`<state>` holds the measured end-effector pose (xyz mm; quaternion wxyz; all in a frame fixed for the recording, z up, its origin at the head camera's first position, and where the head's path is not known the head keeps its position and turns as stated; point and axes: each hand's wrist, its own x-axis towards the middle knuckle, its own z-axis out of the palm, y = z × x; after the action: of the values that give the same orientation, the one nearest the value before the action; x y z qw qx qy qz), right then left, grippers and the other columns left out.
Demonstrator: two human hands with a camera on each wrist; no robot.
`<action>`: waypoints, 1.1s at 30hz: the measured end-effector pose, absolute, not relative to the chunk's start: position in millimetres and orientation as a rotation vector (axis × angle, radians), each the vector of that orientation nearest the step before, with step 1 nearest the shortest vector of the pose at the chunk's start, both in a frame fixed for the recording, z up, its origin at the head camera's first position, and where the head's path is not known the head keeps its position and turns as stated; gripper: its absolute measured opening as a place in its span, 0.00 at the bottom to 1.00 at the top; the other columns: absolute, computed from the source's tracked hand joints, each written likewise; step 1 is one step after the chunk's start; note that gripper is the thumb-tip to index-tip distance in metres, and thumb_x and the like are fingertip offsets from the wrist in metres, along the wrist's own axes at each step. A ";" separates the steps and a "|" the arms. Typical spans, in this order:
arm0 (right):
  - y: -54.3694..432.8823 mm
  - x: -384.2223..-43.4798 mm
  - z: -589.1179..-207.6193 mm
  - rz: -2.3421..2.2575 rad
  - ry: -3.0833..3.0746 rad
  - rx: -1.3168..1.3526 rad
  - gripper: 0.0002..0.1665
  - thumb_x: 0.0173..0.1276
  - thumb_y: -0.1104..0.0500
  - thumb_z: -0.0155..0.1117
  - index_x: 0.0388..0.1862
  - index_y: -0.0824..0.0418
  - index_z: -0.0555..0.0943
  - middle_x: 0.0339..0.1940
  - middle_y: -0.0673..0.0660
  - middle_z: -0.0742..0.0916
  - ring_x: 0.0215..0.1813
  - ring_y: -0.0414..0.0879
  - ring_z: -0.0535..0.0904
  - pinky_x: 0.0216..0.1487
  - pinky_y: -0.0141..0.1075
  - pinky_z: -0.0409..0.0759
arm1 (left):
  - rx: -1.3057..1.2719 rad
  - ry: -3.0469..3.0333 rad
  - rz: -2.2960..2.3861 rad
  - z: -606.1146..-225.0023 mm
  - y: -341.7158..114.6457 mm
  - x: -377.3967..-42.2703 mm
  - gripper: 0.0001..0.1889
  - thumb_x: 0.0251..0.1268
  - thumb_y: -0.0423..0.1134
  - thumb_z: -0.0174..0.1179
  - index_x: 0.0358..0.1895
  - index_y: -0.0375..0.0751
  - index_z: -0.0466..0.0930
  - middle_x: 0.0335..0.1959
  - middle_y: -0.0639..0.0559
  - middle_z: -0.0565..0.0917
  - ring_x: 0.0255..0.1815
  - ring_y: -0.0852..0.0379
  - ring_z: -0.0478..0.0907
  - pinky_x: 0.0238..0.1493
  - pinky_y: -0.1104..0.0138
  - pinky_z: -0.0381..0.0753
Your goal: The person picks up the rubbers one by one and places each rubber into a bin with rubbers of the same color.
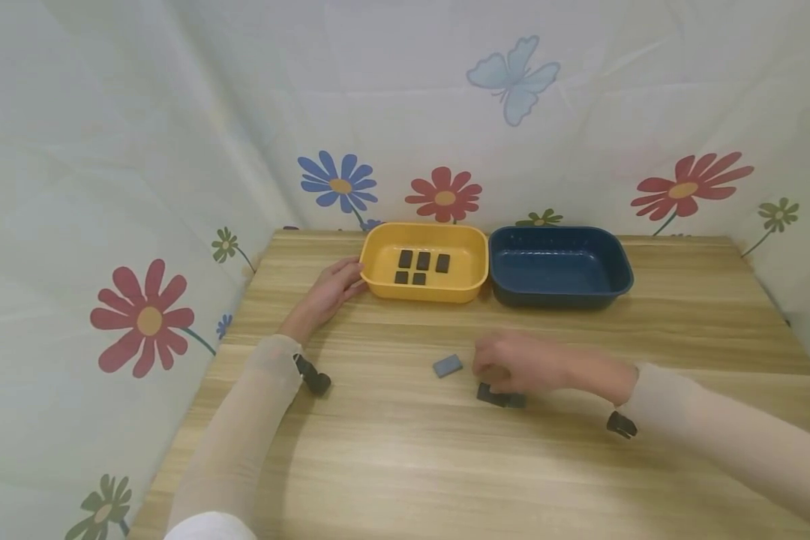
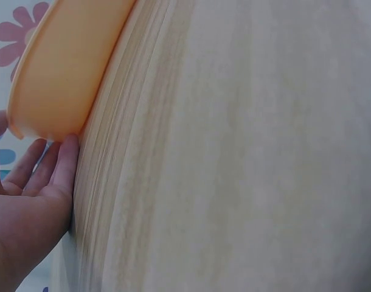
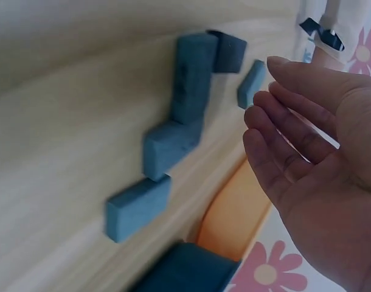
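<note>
My left hand [image 1: 327, 292] rests against the left end of the yellow basin [image 1: 371, 289], its fingers straight at the wall in the left wrist view. Several small dark rectangular blocks [image 1: 422, 260] lie inside that basin. My right hand [image 1: 523, 364] is over the table near a group of loose dark blocks [image 1: 491, 395], partly covering them in the head view. In the right wrist view its fingers are loosely bent with nothing between them, and several blue-grey blocks [image 3: 194, 79] lie beyond. One lighter grey block [image 1: 448, 366] sits left of the right hand.
A dark blue basin [image 1: 560, 296] stands right beside the yellow one at the back of the wooden table [image 1: 378, 450]. Behind and to the sides hangs a white cloth [image 1: 391, 90] printed with flowers and a butterfly.
</note>
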<state>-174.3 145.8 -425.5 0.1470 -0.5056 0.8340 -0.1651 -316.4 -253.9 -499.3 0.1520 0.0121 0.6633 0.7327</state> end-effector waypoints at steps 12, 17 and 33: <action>156.4 -156.3 -441.5 -0.501 2.414 -1.337 0.22 0.64 0.60 0.80 0.57 0.51 0.88 0.56 0.44 0.84 0.59 0.40 0.79 0.64 0.42 0.85 | 0.042 1.901 2.112 -500.0 -254.0 -318.6 0.31 0.86 0.41 0.53 0.82 0.32 0.58 0.81 0.38 0.64 0.80 0.46 0.67 0.74 0.61 0.77; 159.3 -153.5 -447.4 -0.492 2.411 -1.358 0.23 0.65 0.62 0.79 0.59 0.52 0.87 0.60 0.45 0.84 0.63 0.43 0.79 0.69 0.45 0.83 | 0.047 1.895 2.121 -501.0 -253.6 -317.5 0.30 0.86 0.40 0.53 0.81 0.31 0.59 0.81 0.38 0.65 0.80 0.46 0.67 0.75 0.61 0.77; 160.5 -150.1 -455.9 -0.517 2.459 -1.370 0.21 0.66 0.59 0.80 0.57 0.52 0.86 0.57 0.45 0.84 0.62 0.42 0.78 0.67 0.43 0.83 | 0.043 1.893 2.120 -501.6 -253.8 -317.8 0.30 0.86 0.40 0.53 0.81 0.30 0.58 0.81 0.37 0.65 0.79 0.46 0.67 0.75 0.60 0.76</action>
<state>-150.1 160.5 -455.9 0.1396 -0.4740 0.8508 -0.1789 -317.8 -253.8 -501.6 0.1489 0.0149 0.6585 0.7375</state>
